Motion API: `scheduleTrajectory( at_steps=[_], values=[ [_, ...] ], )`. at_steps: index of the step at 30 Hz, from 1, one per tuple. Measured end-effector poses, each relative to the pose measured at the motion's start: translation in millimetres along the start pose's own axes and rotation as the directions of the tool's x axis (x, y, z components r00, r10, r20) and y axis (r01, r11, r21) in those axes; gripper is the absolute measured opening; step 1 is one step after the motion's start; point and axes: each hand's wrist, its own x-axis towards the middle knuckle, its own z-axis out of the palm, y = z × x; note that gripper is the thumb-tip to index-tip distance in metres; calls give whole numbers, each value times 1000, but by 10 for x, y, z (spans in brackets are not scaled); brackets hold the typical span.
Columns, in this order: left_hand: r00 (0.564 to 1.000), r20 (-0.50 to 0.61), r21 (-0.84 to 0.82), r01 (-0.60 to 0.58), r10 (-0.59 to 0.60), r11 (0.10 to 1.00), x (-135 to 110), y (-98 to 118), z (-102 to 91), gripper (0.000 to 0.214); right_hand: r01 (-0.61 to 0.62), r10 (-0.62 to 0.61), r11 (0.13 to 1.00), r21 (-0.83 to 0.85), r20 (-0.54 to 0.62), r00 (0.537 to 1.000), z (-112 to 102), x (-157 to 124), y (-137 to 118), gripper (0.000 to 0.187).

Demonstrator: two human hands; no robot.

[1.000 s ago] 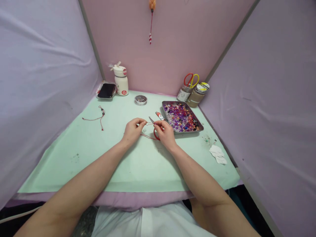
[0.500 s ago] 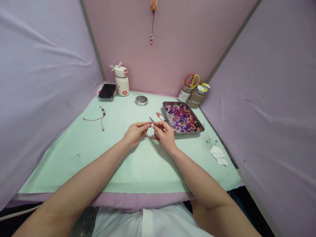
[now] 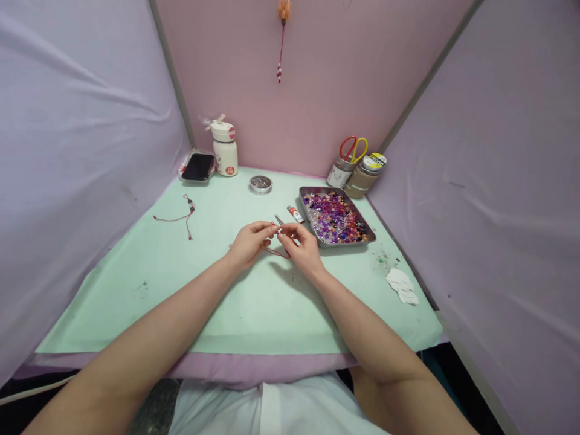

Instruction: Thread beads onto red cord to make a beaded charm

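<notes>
My left hand [image 3: 249, 243] and my right hand [image 3: 303, 246] meet at the middle of the green mat [image 3: 235, 302]. Both pinch a thin red cord [image 3: 272, 249] whose loop trails on the mat between them. A small metal tool [image 3: 279, 220] pokes out just above my right fingers; whether the hand holds it is unclear. The metal tray of purple and red beads [image 3: 335, 219] sits right beside my right hand.
A small red-and-white tube [image 3: 295, 213] lies by the tray. At the back stand a white bottle [image 3: 225, 150], a phone [image 3: 197, 167], a round tin [image 3: 260, 183], and jars with scissors [image 3: 351, 160]. A finished red cord [image 3: 179, 216] lies left; crumpled tissue [image 3: 401, 286] right.
My hands have drawn a little closer together. The red loop seen under my right hand a second ago is now mostly hidden, and the cord lies flatter on the mat.
</notes>
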Motion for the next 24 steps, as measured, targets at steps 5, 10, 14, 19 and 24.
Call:
scheduleTrajectory(
  at_steps=[5, 10, 14, 19, 24],
  values=[
    [964, 50, 465, -254, 262, 848, -32, -7, 10, 21, 91, -91, 995, -41, 1, 996, -60, 19, -17, 20],
    [910, 157, 651, -387, 383, 653, -53, -46, 9, 17, 162, -161, 983, -85, 16, 987, -63, 9, -51, 9],
    [905, 203, 659, -409, 374, 631, -60, -52, 20, 18, 163, -160, 978, -131, 28, 987, -74, 5, -66, 12],
    [936, 164, 672, -338, 313, 659, 46, 34, -118, 28, 133, -144, 985, -110, -97, 985, -138, 40, -76, 11],
    [976, 114, 854, -192, 186, 483, 174, 345, -610, 25, 103, -117, 991, -85, -175, 978, -195, 73, -81, 11]
  ],
)
